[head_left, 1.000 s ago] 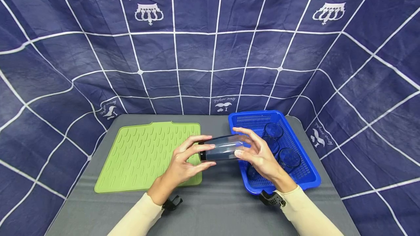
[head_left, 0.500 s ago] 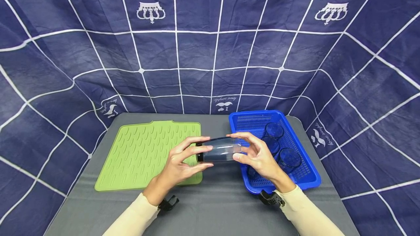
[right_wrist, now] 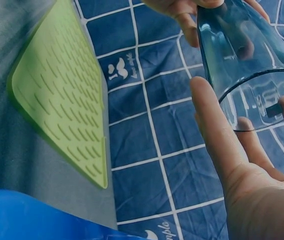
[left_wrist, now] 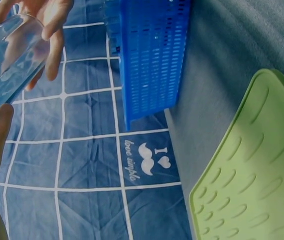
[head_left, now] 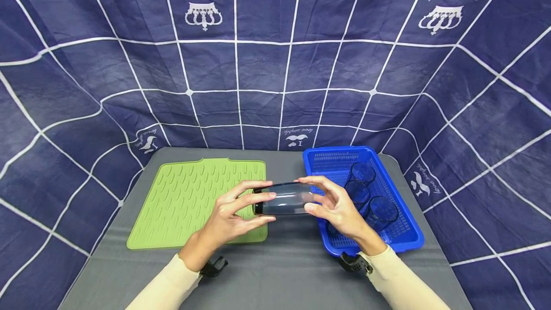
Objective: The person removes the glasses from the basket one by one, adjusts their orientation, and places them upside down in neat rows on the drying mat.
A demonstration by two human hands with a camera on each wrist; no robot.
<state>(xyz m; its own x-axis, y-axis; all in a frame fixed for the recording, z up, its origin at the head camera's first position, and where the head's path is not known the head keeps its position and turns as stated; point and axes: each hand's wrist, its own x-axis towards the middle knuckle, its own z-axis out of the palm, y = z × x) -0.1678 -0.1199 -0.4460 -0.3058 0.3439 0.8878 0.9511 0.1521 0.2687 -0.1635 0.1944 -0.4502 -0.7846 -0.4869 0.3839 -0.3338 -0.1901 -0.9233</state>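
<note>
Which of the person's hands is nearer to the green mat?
Left. In the head view, the left hand overlaps the right side of the green mat; the right hand is farther right, overlapping the blue basket.

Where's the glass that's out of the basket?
Head view, lower centre: the glass is held sideways between the left hand and right hand, left of the blue basket.

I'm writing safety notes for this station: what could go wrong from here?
Held sideways by the left hand and right hand, the glass might slip and drop onto the table. The other glasses sit close together in the basket, so a bump could chip them.
</note>
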